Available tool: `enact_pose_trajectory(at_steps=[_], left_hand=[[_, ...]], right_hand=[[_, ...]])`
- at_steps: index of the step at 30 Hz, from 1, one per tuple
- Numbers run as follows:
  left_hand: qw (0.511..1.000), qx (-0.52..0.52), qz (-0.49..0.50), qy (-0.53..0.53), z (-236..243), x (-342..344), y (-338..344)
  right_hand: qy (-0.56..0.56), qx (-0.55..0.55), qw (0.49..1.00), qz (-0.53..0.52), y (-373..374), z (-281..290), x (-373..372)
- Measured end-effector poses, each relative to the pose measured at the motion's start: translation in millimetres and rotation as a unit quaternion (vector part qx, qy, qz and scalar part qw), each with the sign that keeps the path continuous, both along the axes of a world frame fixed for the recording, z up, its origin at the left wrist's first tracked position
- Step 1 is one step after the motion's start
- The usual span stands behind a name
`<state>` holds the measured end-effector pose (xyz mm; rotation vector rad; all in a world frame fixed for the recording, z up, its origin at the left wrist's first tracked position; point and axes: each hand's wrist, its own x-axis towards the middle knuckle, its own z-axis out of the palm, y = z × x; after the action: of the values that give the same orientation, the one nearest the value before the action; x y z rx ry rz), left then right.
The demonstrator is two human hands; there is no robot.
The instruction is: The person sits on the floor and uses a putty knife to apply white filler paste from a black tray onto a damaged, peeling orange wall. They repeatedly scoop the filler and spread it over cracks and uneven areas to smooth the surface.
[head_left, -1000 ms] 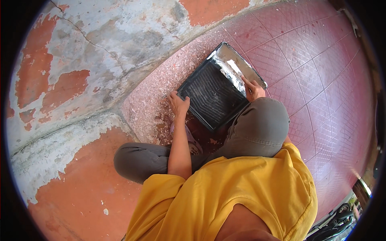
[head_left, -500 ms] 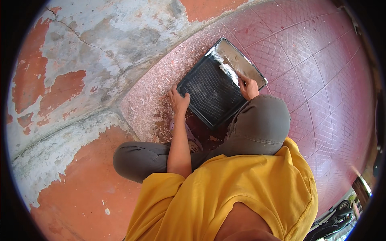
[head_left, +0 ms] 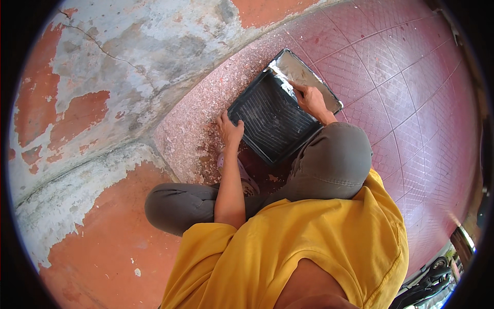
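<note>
A black paint tray (head_left: 265, 116) with a ribbed slope lies on the floor ahead of me, tilted to the view. Its far right well is coated greyish-brown, and thick white paste (head_left: 282, 80) sits along the edge between well and slope. My left hand (head_left: 230, 130) grips the tray's left rim, thumb on the inside and fingers outside. Over the right part of the tray, my right hand (head_left: 312, 101) is closed round a thin scraper-like tool, mostly hidden by the fingers. The tool's end is at the white paste.
Flakes of paint litter the floor strip (head_left: 195, 116) beside the wall. Peeling white and orange paint covers the wall (head_left: 123, 56) to the left. Red patterned tiles (head_left: 401, 92) spread out to the right. My bent knee (head_left: 337, 154) is close to the tray's near right side.
My right hand has moved up and left along the paste edge. The white paste there now looks narrower and shorter. My left hand stays on the rim.
</note>
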<state>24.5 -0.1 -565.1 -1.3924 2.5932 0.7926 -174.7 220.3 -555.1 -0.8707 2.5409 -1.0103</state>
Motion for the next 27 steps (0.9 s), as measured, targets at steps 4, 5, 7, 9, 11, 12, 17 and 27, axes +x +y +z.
enact_pose_trajectory(at_steps=[4, 5, 7, 9, 11, 12, 17, 27], left_hand=[[1.000, -0.008, 0.000, -0.006, -3, 0, 2], [1.000, -0.006, 0.001, -0.014, -1, -2, 1], [1.000, -0.013, -0.007, -0.023, 2, -7, 4], [0.999, -0.040, -0.009, -0.029, 1, -1, 4], [1.000, -0.019, -0.005, -0.008, -1, 2, 1], [1.000, -0.006, -0.004, 0.001, -1, 4, 0], [1.000, -0.014, -0.007, 0.000, 2, 7, 3], [1.000, -0.016, 0.016, -0.012, 13, -13, 2]], right_hand=[[0.055, 0.073, 0.995, 0.038, -4, 0, 1], [0.064, 0.104, 0.991, 0.046, -6, 5, -1], [0.100, 0.141, 0.982, 0.072, -2, -2, -7], [0.088, 0.159, 0.978, 0.099, -9, 2, -6], [0.055, 0.102, 0.991, 0.066, 0, 8, -3], [0.037, 0.076, 0.995, 0.048, 9, 11, -2], [-0.415, -0.103, 0.904, -0.022, 55, 26, -9], [-0.662, -0.305, 0.683, -0.049, 73, 81, -6]])
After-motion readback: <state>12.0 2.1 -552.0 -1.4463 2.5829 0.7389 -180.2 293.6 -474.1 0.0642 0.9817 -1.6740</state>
